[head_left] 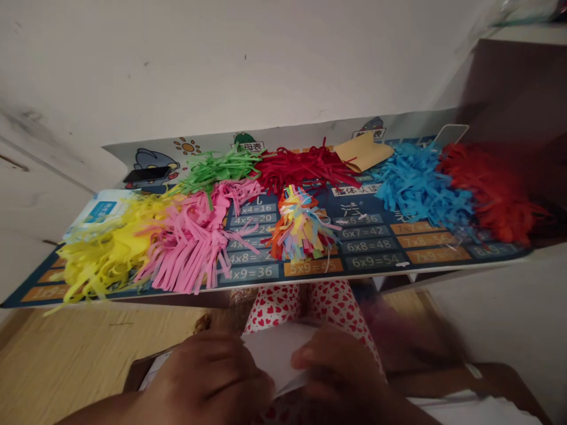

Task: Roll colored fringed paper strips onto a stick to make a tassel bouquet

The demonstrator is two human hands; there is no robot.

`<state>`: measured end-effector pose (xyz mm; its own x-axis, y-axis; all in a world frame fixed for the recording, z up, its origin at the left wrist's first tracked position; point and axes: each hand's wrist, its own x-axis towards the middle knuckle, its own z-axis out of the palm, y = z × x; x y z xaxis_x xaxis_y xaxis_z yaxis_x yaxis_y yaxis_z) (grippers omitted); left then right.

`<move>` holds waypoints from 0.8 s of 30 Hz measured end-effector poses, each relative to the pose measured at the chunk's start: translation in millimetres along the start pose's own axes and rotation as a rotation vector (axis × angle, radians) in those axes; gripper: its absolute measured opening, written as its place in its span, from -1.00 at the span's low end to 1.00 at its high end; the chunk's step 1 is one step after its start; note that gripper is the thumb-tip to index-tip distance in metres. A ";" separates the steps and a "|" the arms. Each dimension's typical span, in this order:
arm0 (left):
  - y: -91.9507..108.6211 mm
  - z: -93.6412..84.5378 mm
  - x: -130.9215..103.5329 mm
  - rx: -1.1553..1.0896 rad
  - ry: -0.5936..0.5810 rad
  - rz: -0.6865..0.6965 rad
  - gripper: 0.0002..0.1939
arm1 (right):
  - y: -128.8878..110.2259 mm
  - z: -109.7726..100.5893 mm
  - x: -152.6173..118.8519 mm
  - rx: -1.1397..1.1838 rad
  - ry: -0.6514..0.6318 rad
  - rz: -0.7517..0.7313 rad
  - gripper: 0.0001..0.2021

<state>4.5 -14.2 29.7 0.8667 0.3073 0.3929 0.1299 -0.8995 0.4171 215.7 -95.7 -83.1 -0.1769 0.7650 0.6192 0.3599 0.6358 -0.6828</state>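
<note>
Low in the view, over my lap, my left hand [217, 372] and my right hand [332, 366] grip a piece of white paper [279, 351] between them. Fingers of both hands are curled onto its sides, and the paper looks bent or folded. Its lower part is hidden by the hands and is dim. Beyond the hands, on the table, lies a multicoloured tassel of paper strips [303, 227], its strips fanned toward me. Pink paper strips [190, 242] lie to its left, and dark red strips [305, 165] behind it.
Yellow strips [115, 242], green strips [224, 165], blue strips [420, 183] and red strips [491, 189] cover the printed table mat [363, 260]. A phone [148, 174], a wipes pack [104, 209] and a tan paper piece [365, 152] lie there too. White sheets [473, 410] are at lower right.
</note>
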 end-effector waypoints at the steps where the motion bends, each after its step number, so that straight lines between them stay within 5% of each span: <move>1: -0.3 -0.5 -0.8 0.007 -0.002 0.008 -0.84 | 0.0 -0.3 -0.2 0.006 0.010 0.022 -0.74; 11: -7.0 3.4 -5.3 0.002 -0.043 0.026 -0.81 | -0.8 -5.3 4.6 0.223 0.046 0.116 -0.85; 18: -1.6 7.4 16.9 0.021 -0.191 0.046 -0.71 | -7.1 -7.7 19.2 0.160 -0.106 0.126 -0.92; 22: -6.0 -2.6 5.8 0.125 0.031 -0.011 -0.76 | 0.0 -19.6 14.7 0.121 0.087 0.203 -0.86; 24: -12.6 3.0 -9.2 0.180 0.224 -0.168 -0.45 | 10.4 -31.9 4.4 0.080 0.231 0.324 -0.79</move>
<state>-3.6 -6.7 18.4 0.7011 0.4989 0.5095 0.3624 -0.8646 0.3479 247.9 -89.0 -75.1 0.1480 0.8898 0.4317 0.2890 0.3786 -0.8793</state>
